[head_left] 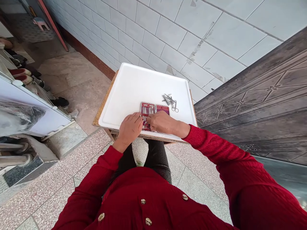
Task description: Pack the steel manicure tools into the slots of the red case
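A manicure case (148, 105) lies opened on a white board, its red inside lined with a row of slim metal tools held in loops. Curled over the left edge of the case is my left hand (130, 127), its fingers close together and its thumb mostly hidden. My right hand (163, 122) reaches over the case from the right, with its fingertips pinched near the row of tools. Whatever is between those fingertips is too small and covered to name. Just right of the case lies a loose pile of metal manicure tools (170, 100), including small scissors (175, 108).
The white board (134, 83) has a raised rim and sits on a wooden table (105, 99). A tiled wall (153, 35) stands behind it, and a dark patterned door (251, 99) is to the right. Shoes (22, 75) fill a rack at the left.
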A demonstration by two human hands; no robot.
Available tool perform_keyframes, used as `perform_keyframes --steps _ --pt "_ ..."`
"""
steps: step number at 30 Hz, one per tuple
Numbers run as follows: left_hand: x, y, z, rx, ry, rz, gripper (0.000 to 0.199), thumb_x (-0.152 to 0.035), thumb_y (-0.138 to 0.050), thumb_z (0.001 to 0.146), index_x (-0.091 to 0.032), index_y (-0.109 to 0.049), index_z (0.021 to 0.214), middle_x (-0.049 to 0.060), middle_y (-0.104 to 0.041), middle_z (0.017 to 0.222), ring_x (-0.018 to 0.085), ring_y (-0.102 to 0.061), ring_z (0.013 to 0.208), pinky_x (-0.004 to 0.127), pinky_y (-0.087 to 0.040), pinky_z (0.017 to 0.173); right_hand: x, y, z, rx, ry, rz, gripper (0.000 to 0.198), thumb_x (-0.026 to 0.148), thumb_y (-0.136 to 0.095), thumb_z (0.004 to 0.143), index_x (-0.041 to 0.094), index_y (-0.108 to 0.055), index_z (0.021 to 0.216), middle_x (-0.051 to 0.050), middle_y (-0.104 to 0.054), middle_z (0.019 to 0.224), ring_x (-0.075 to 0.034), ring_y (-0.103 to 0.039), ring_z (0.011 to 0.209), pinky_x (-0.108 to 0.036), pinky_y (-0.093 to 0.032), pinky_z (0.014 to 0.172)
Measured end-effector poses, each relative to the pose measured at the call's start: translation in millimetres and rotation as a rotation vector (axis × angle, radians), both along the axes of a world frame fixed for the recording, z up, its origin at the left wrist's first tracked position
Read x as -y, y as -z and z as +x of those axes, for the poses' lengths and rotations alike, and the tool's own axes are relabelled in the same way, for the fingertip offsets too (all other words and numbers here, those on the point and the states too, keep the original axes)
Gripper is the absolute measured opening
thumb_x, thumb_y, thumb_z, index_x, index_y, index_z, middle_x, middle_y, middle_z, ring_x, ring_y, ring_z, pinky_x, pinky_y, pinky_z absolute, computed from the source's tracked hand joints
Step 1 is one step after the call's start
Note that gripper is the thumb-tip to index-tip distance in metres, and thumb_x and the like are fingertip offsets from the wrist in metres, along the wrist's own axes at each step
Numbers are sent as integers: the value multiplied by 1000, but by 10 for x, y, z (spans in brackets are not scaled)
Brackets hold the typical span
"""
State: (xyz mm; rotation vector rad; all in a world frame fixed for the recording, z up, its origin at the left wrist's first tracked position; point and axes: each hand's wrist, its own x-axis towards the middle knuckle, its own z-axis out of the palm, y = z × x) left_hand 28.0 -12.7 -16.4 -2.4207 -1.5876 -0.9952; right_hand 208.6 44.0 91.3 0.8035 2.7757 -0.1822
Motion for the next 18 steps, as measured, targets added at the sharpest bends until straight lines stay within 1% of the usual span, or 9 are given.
perform_keyframes --steps 3,6,11,15,18 --pt "5 2 -3 12 0 -3 29 -20 -49 106 -17 -74 121 15 -75 135 28 -70 128 48 -56 108 7 -20 -26 -20 7 -19 12 10 -57 93 13 -68 91 -8 -67 83 -17 -49 70 -35 -23 65" --pt "9 1 -4 4 -4 8 29 -20 -49 106 -16 -74 121 15 -75 135 29 -70 128 48 -56 109 -4 36 6 -89 23 -57 14 10 -56 95 13 -69 92 -8 -68 88 -17 -52 73 -34 -27 66" --pt "4 -1 -9 -8 -5 5 29 -20 -48 107 -16 -74 121 15 -75 135 29 -70 129 47 -57 108 2 273 104 -314 42 -112 18 13 -57 102 13 -74 105 -9 -71 100 -19 -60 84 -31 -38 74" --pt "6 -10 -25 -2 1 8 30 -19 -47 106 -16 -73 122 16 -75 135 28 -69 130 48 -57 108 81 463 140 -500 114 -81 21 14 -55 104 14 -76 102 -9 -68 95 -19 -62 87 -30 -42 75" --pt "7 -21 -38 -4 -1 29 30 -20 -48 106 -16 -73 121 16 -76 133 28 -70 128 47 -57 108 154 567 144 -589 132 -59 20 21 -57 106 13 -75 101 -9 -65 94 -19 -61 86 -30 -45 75"
